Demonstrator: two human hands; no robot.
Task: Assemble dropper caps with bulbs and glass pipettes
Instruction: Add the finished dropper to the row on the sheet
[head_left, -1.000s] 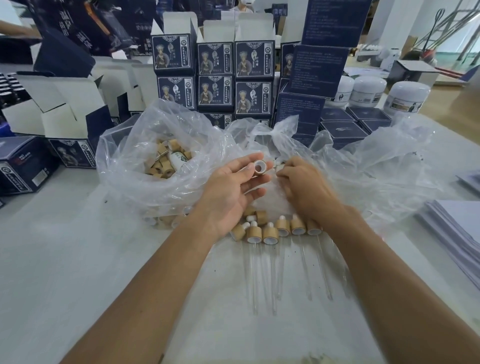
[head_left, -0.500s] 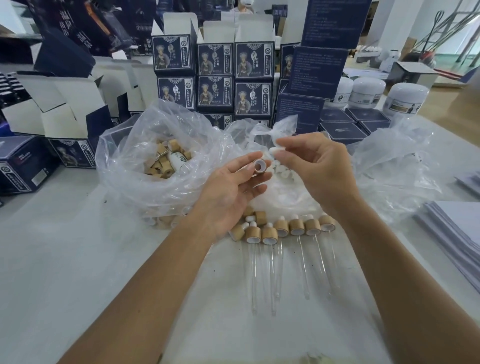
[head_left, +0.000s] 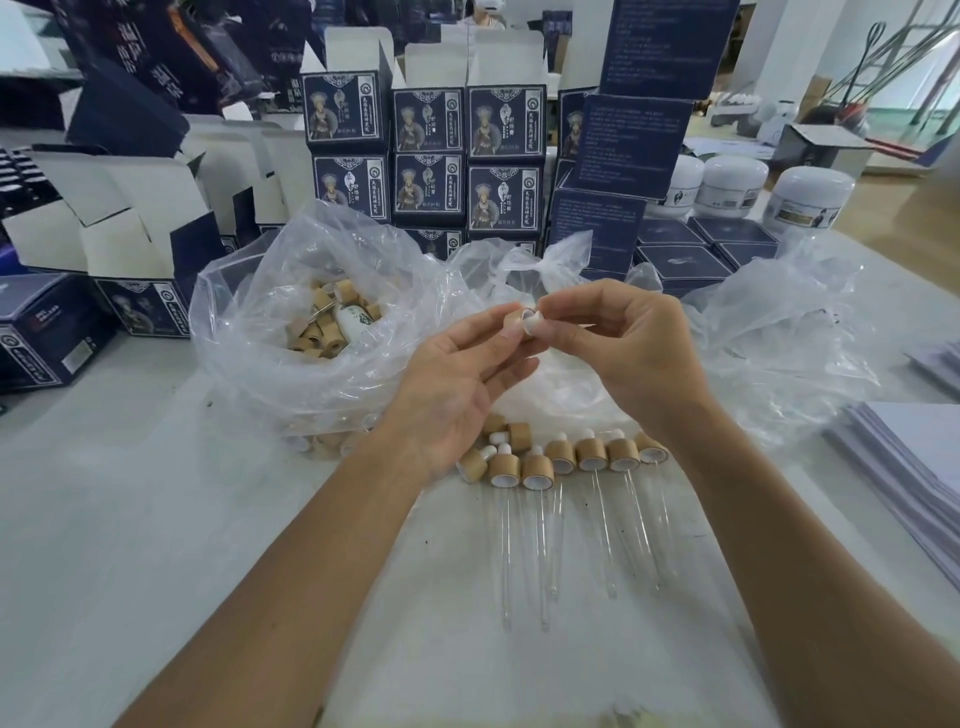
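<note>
Fingers of the left hand pinch a wooden cap steady while the right hand pinches what looks like a white bulb into it, above finished droppers on the desk.

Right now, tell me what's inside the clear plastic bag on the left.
The clear plastic bag holds loose wooden caps and one white bottle lying among them. Anything beneath that pile is covered and cannot be seen.

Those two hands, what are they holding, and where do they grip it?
The left hand pinches a wooden dropper cap by its sides. The right hand pinches a white bulb at the cap's open end.
</note>
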